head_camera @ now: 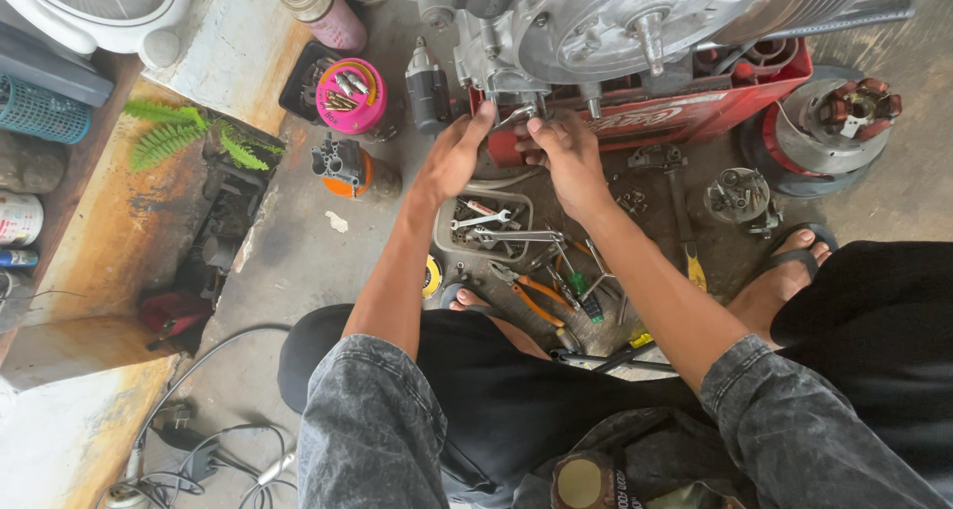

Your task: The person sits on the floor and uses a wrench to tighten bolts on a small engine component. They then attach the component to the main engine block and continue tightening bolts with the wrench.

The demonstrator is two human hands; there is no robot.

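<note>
Inspecting from the head view, I note the grey engine (615, 23) resting on a red crate (695, 112). Both hands meet at its lower edge: left hand (452, 157) with fingers extended against the casing, right hand (566, 152) pinched on a small metal fitting (521, 112). Risk: a slip could drop the part among the loose wrenches (491, 226) and orange-handled pliers (531, 293) below.

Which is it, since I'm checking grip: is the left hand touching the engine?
Touching. The head view shows the left hand with fingertips against the underside of the engine.
</note>
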